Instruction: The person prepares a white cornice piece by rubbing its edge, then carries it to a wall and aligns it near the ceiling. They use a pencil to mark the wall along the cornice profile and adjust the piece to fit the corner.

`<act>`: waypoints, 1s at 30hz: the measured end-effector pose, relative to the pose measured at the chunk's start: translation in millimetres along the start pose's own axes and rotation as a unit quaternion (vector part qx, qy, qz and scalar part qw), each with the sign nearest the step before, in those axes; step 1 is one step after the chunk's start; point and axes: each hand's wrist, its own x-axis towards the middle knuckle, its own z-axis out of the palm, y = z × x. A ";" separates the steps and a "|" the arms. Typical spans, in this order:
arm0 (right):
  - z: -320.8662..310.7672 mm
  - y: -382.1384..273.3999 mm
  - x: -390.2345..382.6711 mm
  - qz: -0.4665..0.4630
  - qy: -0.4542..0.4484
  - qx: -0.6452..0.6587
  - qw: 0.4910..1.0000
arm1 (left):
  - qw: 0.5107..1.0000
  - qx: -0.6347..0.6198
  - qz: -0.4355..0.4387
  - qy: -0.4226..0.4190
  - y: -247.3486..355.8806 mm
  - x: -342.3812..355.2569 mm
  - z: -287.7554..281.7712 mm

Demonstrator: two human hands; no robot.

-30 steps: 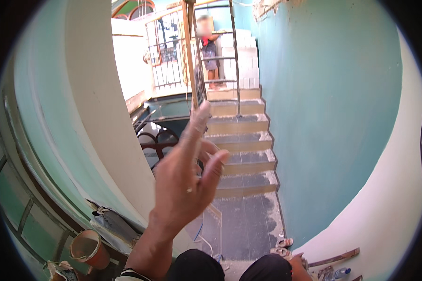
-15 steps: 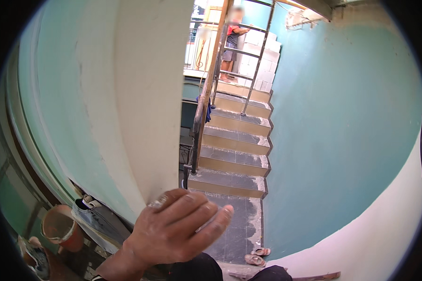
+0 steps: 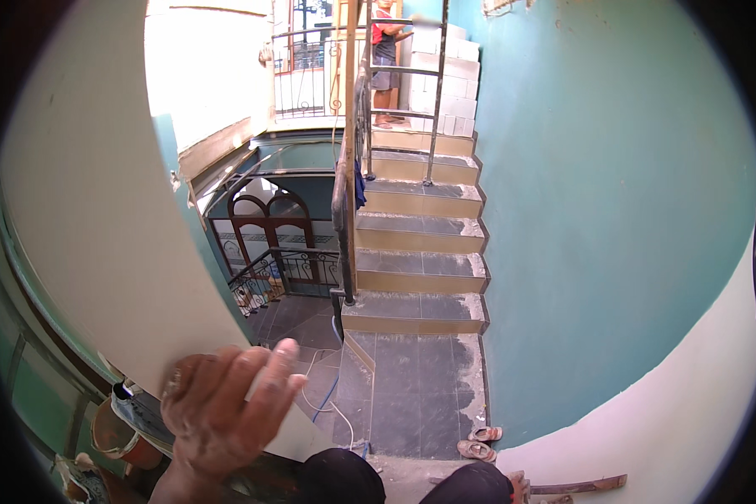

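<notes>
My left hand (image 3: 223, 403) lies at the lower left, back toward the camera, with its fingers spread and pressed flat on the lower edge of a cream plastered wall (image 3: 101, 218). It holds nothing. My right hand is out of view. My dark-trousered knees (image 3: 412, 479) show at the bottom edge.
A tiled stairway (image 3: 420, 244) with a metal railing (image 3: 344, 193) climbs along a teal wall (image 3: 613, 202); a person (image 3: 385, 50) stands at its top. Sandals (image 3: 479, 441) and a cable (image 3: 328, 403) lie on the grey landing. A brown bucket (image 3: 118, 433) sits at the lower left.
My left hand came down from being raised in the air and now rests on the cream wall. The view has swung slightly, showing more of the stairs.
</notes>
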 end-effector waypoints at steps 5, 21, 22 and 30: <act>32.2 32.3 29.6 -0.035 -0.019 -0.008 0.999 | 0.999 0.032 0.000 -0.016 -3.1 3.7 17.4; 14.6 21.3 5.1 -0.032 -0.010 -0.093 0.995 | 0.996 0.078 0.045 0.002 9.6 -7.0 14.1; 17.9 7.8 -1.2 -0.025 -0.015 -0.062 0.998 | 0.995 0.086 0.052 0.004 2.6 4.3 12.8; 19.8 2.4 9.5 -0.039 0.009 -0.017 0.999 | 0.998 0.060 0.023 -0.007 9.5 3.8 3.7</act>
